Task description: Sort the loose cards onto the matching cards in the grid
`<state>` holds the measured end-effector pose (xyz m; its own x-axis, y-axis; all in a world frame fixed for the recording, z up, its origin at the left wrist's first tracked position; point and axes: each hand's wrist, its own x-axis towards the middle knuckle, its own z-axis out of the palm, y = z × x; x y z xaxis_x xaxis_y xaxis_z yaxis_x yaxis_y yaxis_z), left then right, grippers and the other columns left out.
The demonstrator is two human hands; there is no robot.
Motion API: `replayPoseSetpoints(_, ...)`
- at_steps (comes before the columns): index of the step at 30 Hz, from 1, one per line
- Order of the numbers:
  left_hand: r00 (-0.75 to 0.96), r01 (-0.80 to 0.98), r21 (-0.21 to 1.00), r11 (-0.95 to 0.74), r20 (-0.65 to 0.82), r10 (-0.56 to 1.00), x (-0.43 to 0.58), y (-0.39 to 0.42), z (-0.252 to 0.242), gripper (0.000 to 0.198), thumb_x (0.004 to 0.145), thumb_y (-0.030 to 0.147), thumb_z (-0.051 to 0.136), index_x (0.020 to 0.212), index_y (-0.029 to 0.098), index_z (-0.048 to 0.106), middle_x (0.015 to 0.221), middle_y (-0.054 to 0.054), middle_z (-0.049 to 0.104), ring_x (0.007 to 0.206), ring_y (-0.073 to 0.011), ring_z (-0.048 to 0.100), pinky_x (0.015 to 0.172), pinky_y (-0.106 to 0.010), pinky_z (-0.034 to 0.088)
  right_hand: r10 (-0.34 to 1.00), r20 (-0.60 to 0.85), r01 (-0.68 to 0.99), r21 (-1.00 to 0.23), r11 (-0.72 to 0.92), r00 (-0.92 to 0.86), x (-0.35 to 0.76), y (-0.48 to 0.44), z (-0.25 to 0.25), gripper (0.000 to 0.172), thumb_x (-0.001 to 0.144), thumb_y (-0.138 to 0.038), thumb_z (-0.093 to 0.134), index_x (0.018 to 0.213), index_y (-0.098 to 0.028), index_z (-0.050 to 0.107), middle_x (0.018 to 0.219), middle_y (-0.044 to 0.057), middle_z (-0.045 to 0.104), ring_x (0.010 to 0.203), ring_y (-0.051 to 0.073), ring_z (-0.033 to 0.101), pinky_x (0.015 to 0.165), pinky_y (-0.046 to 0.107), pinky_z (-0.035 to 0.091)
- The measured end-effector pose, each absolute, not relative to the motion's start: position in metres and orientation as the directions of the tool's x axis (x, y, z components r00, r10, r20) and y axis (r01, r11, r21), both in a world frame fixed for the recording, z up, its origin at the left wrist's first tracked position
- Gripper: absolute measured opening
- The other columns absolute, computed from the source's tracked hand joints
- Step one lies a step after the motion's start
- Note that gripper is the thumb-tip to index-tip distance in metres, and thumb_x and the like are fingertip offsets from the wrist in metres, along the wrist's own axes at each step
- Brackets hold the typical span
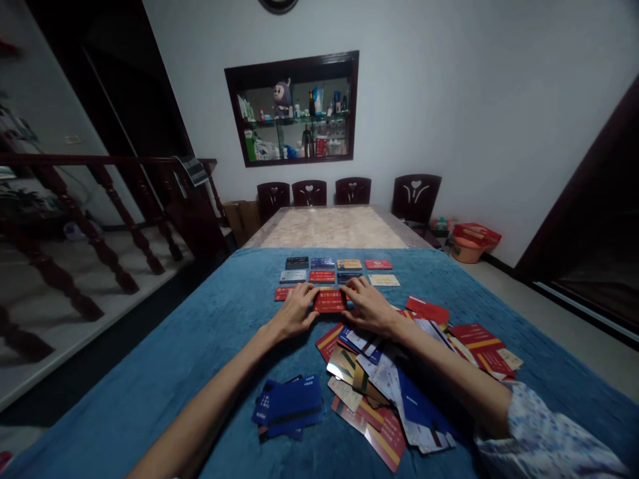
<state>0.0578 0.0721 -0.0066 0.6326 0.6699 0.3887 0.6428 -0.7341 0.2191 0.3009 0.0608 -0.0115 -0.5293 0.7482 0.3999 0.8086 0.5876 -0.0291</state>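
A red card (329,301) lies on the blue cloth (200,346) between my two hands. My left hand (294,311) pinches its left edge with curled fingers. My right hand (367,305) presses on its right edge the same way. Beyond the hands, several cards (339,269) lie face up in neat rows, red, blue, dark and cream. Beneath my right forearm spreads a loose heap of cards (389,379). A small stack of blue cards (292,404) sits near my left forearm.
The cloth covers the near part of a long marble-topped table (332,227). Several dark chairs (349,191) stand at its far end. A wooden stair railing (100,213) runs along the left. A red basin (472,241) sits on the floor at right.
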Motion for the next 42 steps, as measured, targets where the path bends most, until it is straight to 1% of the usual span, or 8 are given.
replayPoseSetpoints(5, 0.64, 0.66, 0.21, -0.721, 0.346, 0.687, 0.058, 0.078, -0.002, 0.047, 0.081, 0.018, 0.06, 0.128, 0.019, 0.053, 0.127, -0.013, 0.052, 0.119, -0.0291, 0.046, 0.102, -0.048, 0.041, 0.754, 0.312, 0.791, -0.014, 0.612, -0.578, 0.3, 0.067, 0.002, 0.046, 0.081, -0.033, 0.068, 0.122, -0.015, 0.059, 0.118, 0.015, 0.055, 0.108, 0.028, 0.046, 0.087, 0.04, 0.048)
replayPoseSetpoints(10, 0.626, 0.7, 0.189, -0.688, 0.302, 0.719, 0.059, 0.087, 0.002, 0.047, 0.08, 0.017, 0.059, 0.127, 0.019, 0.054, 0.126, -0.013, 0.054, 0.12, -0.0299, 0.046, 0.102, -0.05, 0.039, 0.755, 0.269, 0.779, -0.026, 0.627, -0.598, 0.299, 0.082, 0.007, 0.035, 0.082, -0.035, 0.068, 0.112, -0.017, 0.064, 0.113, 0.013, 0.058, 0.104, 0.027, 0.049, 0.087, 0.039, 0.047)
replayPoseSetpoints(15, 0.609, 0.725, 0.188, -0.663, 0.276, 0.744, 0.059, 0.104, 0.005, 0.042, 0.08, 0.016, 0.059, 0.122, 0.019, 0.057, 0.125, -0.012, 0.055, 0.119, -0.0305, 0.046, 0.102, -0.052, 0.037, 0.762, 0.266, 0.787, -0.02, 0.617, -0.591, 0.297, 0.105, 0.007, 0.044, 0.081, -0.038, 0.07, 0.118, -0.016, 0.064, 0.112, 0.014, 0.058, 0.107, 0.029, 0.049, 0.086, 0.041, 0.048)
replayPoseSetpoints(20, 0.599, 0.749, 0.173, -0.639, 0.233, 0.766, 0.062, 0.12, 0.008, 0.042, 0.08, 0.017, 0.059, 0.122, 0.02, 0.057, 0.127, -0.013, 0.055, 0.12, -0.0313, 0.044, 0.1, -0.053, 0.037, 0.763, 0.202, 0.779, -0.002, 0.627, -0.614, 0.298, 0.124, 0.012, 0.038, 0.083, -0.039, 0.068, 0.114, -0.016, 0.066, 0.113, 0.015, 0.06, 0.108, 0.029, 0.051, 0.088, 0.039, 0.047)
replayPoseSetpoints(25, 0.599, 0.773, 0.118, -0.623, 0.183, 0.779, 0.065, 0.136, 0.012, 0.041, 0.08, 0.018, 0.057, 0.121, 0.02, 0.058, 0.125, -0.013, 0.054, 0.118, -0.0315, 0.044, 0.098, -0.052, 0.038, 0.783, 0.193, 0.799, 0.005, 0.602, -0.591, 0.296, 0.144, 0.009, 0.035, 0.082, -0.038, 0.069, 0.11, -0.017, 0.069, 0.111, 0.014, 0.061, 0.108, 0.029, 0.052, 0.089, 0.037, 0.045)
replayPoseSetpoints(29, 0.608, 0.775, 0.088, -0.626, 0.17, 0.776, 0.066, 0.151, 0.013, 0.04, 0.079, 0.019, 0.056, 0.119, 0.02, 0.059, 0.123, -0.013, 0.055, 0.118, -0.0318, 0.044, 0.096, -0.051, 0.038, 0.8, 0.167, 0.815, 0.033, 0.579, -0.576, 0.294, 0.16, 0.007, 0.038, 0.082, -0.041, 0.069, 0.11, -0.016, 0.07, 0.111, 0.015, 0.062, 0.107, 0.029, 0.053, 0.091, 0.038, 0.043)
replayPoseSetpoints(34, 0.595, 0.791, 0.078, -0.607, 0.131, 0.793, 0.07, 0.167, 0.013, 0.038, 0.079, 0.019, 0.056, 0.117, 0.019, 0.059, 0.124, -0.013, 0.054, 0.119, -0.0327, 0.043, 0.097, -0.053, 0.037, 0.826, 0.116, 0.834, 0.027, 0.552, -0.551, 0.292, 0.171, 0.012, 0.038, 0.082, -0.042, 0.068, 0.112, -0.018, 0.07, 0.115, 0.014, 0.062, 0.105, 0.029, 0.053, 0.086, 0.035, 0.043)
replayPoseSetpoints(42, 0.542, 0.838, 0.037, -0.545, 0.057, 0.838, 0.08, 0.189, 0.011, 0.031, 0.08, 0.017, 0.056, 0.111, 0.02, 0.06, 0.125, -0.014, 0.055, 0.12, -0.0339, 0.041, 0.096, -0.055, 0.036, 0.876, 0.052, 0.877, 0.049, 0.477, -0.479, 0.284, 0.179, 0.02, 0.03, 0.082, -0.038, 0.066, 0.103, -0.019, 0.072, 0.114, 0.014, 0.064, 0.109, 0.031, 0.054, 0.082, 0.032, 0.045)
